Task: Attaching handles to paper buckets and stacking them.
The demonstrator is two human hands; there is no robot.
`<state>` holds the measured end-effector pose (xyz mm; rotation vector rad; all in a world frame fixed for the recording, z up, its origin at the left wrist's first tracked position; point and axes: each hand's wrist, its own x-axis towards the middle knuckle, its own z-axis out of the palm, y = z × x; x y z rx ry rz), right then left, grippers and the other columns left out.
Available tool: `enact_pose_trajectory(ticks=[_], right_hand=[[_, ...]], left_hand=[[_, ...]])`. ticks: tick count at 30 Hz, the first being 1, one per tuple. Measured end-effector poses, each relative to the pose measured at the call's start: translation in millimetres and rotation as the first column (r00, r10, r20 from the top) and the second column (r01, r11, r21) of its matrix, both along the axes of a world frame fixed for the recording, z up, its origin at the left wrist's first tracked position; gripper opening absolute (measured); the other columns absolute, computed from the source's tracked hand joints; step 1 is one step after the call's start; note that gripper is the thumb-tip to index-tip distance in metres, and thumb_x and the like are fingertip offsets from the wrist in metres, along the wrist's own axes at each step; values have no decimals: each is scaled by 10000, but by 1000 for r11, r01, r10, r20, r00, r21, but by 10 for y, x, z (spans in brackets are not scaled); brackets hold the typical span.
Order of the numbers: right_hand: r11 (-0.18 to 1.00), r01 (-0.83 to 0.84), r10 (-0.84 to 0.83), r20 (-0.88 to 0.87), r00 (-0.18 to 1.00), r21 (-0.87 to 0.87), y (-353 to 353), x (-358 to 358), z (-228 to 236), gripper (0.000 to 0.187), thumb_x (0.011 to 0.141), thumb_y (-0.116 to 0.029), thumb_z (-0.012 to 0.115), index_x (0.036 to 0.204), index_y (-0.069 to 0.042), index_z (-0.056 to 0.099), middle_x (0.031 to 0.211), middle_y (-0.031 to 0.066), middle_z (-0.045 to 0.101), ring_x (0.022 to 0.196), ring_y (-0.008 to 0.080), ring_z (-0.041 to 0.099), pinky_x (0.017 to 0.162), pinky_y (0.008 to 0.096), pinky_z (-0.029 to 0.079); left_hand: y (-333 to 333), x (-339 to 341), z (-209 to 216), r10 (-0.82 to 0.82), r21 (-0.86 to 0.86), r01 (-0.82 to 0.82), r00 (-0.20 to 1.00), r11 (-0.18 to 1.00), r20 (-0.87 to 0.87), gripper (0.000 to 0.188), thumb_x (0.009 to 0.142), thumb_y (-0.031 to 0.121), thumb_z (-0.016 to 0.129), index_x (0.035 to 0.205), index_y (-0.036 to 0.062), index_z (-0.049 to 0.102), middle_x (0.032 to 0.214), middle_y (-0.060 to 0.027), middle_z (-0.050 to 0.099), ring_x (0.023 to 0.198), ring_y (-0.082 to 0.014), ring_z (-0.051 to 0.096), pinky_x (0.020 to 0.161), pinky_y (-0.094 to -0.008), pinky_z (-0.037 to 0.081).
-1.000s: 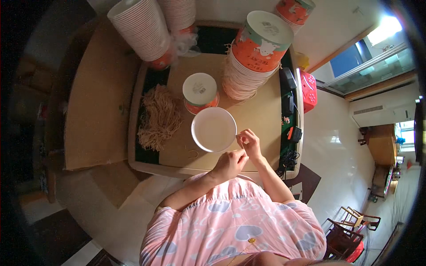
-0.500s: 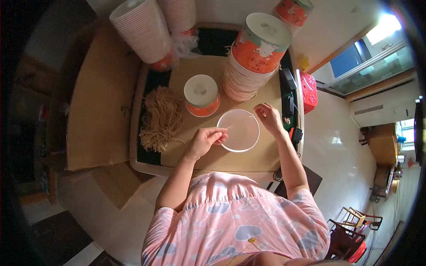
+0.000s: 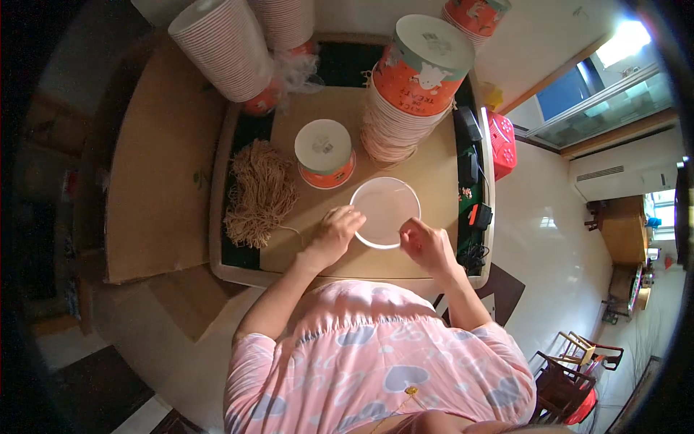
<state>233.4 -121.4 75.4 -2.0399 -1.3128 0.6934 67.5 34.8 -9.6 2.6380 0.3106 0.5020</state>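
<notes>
An open paper bucket [image 3: 387, 202], white inside, stands upright on the table in front of me. My left hand [image 3: 337, 231] is at its left rim, fingers closed together; what they pinch is hidden. At the lower right rim, my right hand [image 3: 423, 244] has its fingers curled in, and their contents cannot be made out. Left of the bucket lies a bundle of beige cords [image 3: 259, 194], one loose end trailing toward my left hand. Just beyond the bucket sits an upside-down paper bucket [image 3: 322, 146]. Behind to the right rises a nested stack of upturned orange buckets [image 3: 419, 83] with cords hanging round it.
Cardboard [image 3: 434, 166] covers the middle of the tabletop. Tall stacks of white-walled buckets [image 3: 220, 54] and clear plastic wrap [image 3: 295, 71] fill the back left. Small black-and-orange devices [image 3: 479, 215] line the right edge. A red stool [image 3: 500, 145] stands beyond.
My right hand has come down from the far right rim to the near right rim. My left hand has turned palm-down at the left rim; the cord it pinched no longer shows.
</notes>
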Motion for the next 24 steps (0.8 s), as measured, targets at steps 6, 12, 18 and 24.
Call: enact_pose_trajectory(ticks=[6,12,18,24], right_hand=[[982,-178,164,182,970,65,-115,55,307,78,765,-90,587,818,-59,539,667,126,580,605,307,593,540,379,478],[987,-159,160,-197,967,23,-370,65,764,81,733,-3,580,807,-35,580,676,70,586,613,199,593,557,287,470],[945,-314,322,-409,854,89,-550,122,1070,101,738,-13,643,830,-15,602,871,82,619,754,167,618,615,251,496],[838,-276,501,-463,732,471,-477,143,947,42,735,-7,606,774,-18,610,1040,135,602,888,312,597,857,422,439]], left_hand=[[-152,142,-222,-106,115,105,994,988,2,66,752,97,538,747,80,602,856,-73,615,857,-225,574,787,-347,425],[-252,305,-392,-90,85,91,996,992,-16,46,738,97,587,696,92,568,710,-58,564,752,-222,565,736,-366,435],[-384,535,-285,35,27,-36,998,999,55,83,760,122,597,692,91,562,700,-56,560,731,-221,571,690,-358,463],[-439,631,-171,253,-268,-226,965,937,70,123,801,174,615,729,82,577,715,-86,576,719,-277,582,629,-394,479]])
